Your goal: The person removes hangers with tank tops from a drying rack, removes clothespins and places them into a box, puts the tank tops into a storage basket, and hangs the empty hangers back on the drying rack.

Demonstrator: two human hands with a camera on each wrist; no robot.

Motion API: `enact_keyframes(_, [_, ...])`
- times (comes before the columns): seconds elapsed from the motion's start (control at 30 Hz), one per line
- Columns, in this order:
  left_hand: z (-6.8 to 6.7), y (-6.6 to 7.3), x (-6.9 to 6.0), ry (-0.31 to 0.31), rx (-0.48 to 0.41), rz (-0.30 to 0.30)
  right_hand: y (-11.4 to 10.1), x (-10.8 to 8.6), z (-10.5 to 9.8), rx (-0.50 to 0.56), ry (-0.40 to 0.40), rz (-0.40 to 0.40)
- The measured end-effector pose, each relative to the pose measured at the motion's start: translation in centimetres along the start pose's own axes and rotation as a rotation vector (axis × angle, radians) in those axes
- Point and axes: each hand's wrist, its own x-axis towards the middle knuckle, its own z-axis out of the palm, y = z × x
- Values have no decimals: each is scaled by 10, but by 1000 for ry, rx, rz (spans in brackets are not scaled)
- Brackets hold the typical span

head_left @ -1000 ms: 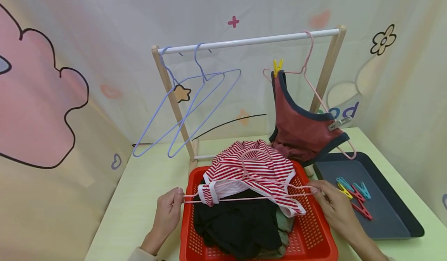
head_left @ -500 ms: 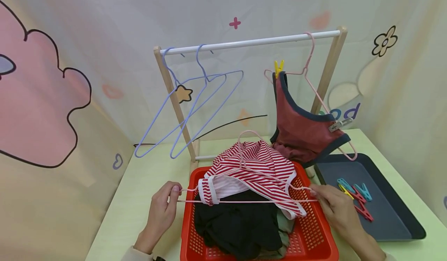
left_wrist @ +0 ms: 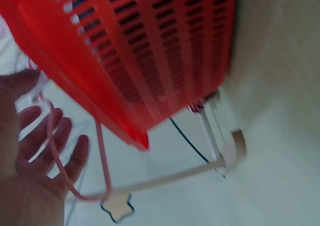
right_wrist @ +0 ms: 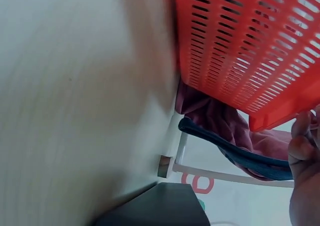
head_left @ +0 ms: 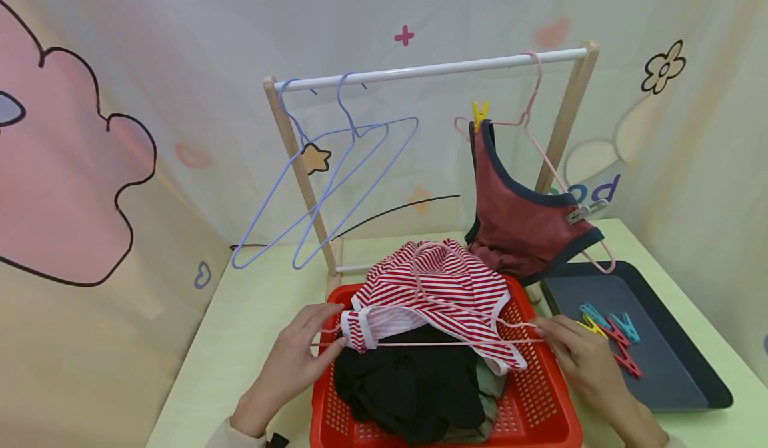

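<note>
A pink hanger (head_left: 420, 344) lies across a red-and-white striped garment (head_left: 447, 271) on top of the red basket (head_left: 543, 368). My right hand (head_left: 585, 361) grips the hanger's right end; in the right wrist view that hand (right_wrist: 306, 161) shows at the edge with curled fingers. At the other end, my left hand (head_left: 294, 358) has its thumb and fingers spread apart around the hanger's end, fingertips at the garment's banded left edge. The left wrist view shows the hanger end (left_wrist: 103, 156) loose beside the spread fingers of that hand (left_wrist: 35, 161).
Black clothing (head_left: 408, 385) fills the basket's front. Behind stands a rack (head_left: 432, 70) with blue hangers (head_left: 327, 191) and a maroon garment (head_left: 519, 215) clipped to another pink hanger. A dark tray (head_left: 672, 368) at the right holds several clothespins (head_left: 618, 335).
My left hand has loosened its grip on the hanger's end, spread its fingers and moved right to the garment's edge. The hanger's hook tipped up, then lowered again. My right hand kept its grip.
</note>
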Motion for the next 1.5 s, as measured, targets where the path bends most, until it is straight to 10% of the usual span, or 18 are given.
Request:
enact_keyframes(0.43, [2, 8, 5, -60, -91, -18, 1, 2, -2, 286, -107, 326])
enact_keyframes(0.7, [0, 17, 10, -94, -141, -56, 6, 0, -1, 277, -6, 207])
enact_keyframes(1.03, [0, 21, 14, -77, -112, 9, 3, 4, -10, -84, -21, -14])
enact_keyframes(1.5, [-9, 7, 8, 86, -139, 15, 4, 0, -8, -73, 80, 45])
